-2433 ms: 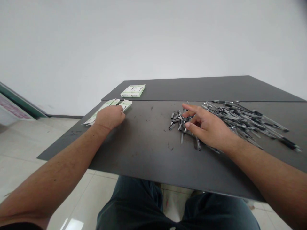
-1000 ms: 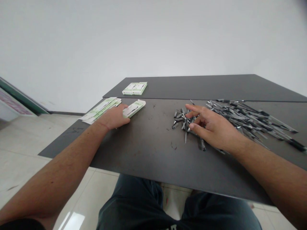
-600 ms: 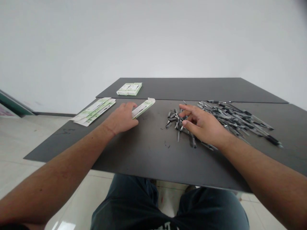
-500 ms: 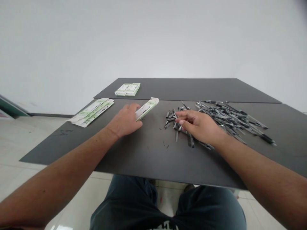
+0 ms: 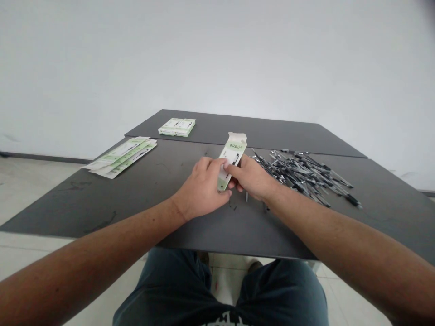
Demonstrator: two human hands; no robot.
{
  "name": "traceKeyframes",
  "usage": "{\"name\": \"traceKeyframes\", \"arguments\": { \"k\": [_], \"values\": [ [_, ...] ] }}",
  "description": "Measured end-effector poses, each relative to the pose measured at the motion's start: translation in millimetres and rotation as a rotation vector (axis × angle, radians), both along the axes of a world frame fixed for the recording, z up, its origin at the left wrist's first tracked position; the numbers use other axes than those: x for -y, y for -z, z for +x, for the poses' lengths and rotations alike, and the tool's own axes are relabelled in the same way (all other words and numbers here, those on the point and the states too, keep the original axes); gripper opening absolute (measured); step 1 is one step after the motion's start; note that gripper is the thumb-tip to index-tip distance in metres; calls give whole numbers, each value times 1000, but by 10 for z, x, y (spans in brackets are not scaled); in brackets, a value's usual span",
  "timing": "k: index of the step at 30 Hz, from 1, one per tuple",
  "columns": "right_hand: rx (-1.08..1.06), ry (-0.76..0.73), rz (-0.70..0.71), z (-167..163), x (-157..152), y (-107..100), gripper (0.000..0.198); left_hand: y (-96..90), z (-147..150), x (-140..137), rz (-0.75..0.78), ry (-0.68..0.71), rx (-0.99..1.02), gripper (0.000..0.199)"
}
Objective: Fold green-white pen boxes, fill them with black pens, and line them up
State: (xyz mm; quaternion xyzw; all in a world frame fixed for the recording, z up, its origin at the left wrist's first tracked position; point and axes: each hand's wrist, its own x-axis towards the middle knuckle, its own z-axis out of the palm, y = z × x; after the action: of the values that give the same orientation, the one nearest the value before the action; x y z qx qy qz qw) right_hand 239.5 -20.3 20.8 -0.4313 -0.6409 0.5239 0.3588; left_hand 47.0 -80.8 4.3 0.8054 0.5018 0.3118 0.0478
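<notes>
A slim white and green pen box [image 5: 234, 148] is held up above the middle of the table, tilted, with its top flap raised at the far end. My left hand [image 5: 205, 186] is closed around the box's lower left side. From the right, my right hand [image 5: 254, 178] grips the same box, thumb on its printed face and fingers behind. The fingertips behind the box are partly hidden. Just beyond my right hand lies a loose heap of pens [image 5: 306, 174] with clear barrels and black parts, partly covered by that hand and forearm.
Several flat, unfolded-looking cartons [image 5: 118, 156] overlap at the left of the dark table [image 5: 136, 203]. Two white and green boxes [image 5: 177, 127] sit side by side on the table's far section. A plain wall [image 5: 217, 59] stands behind.
My right hand has come left from the pens to grip the box. My left hand has moved right with the box, which is now more upright. The camera view has turned slightly.
</notes>
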Motion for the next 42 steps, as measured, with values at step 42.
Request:
{"name": "traceKeyframes", "arguments": {
  "k": [42],
  "values": [
    [-314,-209,-129,812,-172,92,59,69,210,-620,-556,295,930,54]
  ]
}}
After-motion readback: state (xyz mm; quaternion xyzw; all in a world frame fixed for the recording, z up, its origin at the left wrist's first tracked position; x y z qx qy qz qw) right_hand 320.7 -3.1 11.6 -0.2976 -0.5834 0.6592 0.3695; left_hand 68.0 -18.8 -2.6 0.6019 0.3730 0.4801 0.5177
